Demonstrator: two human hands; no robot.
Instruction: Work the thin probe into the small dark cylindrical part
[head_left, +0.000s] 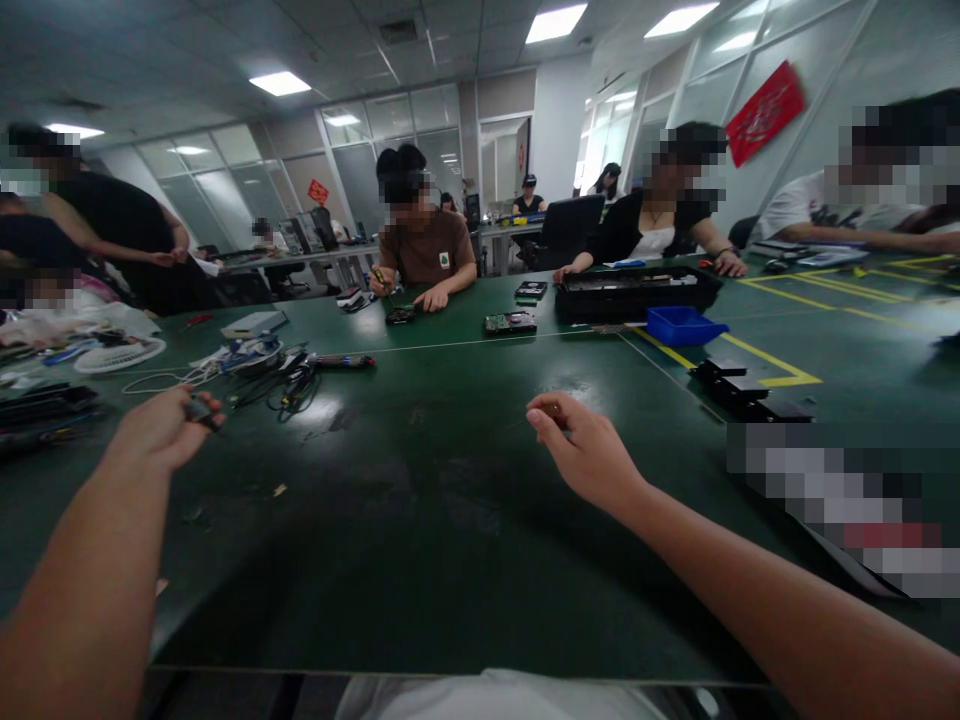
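Note:
My left hand (166,430) is closed above the left part of the green table (420,570). Between its thumb and fingers is a small dark grey tool (199,411) with a narrow end pointing right and down; its kind is too blurred to tell. My right hand (589,445) hovers over the middle right of the table, thumb and fingers pinched together. A faint thin line seems to stick out left of those fingertips, but I cannot make out what they hold. Nearest to my left hand lies a tangle of black cables (296,385).
Across the table a person in brown (427,245) works on a circuit board (400,315) with a screwdriver. Hard drives (510,323) lie nearby. Right of them are a black bin (637,300), a blue tray (684,325) and black blocks (750,390). A white fan-shaped part (120,352) lies left.

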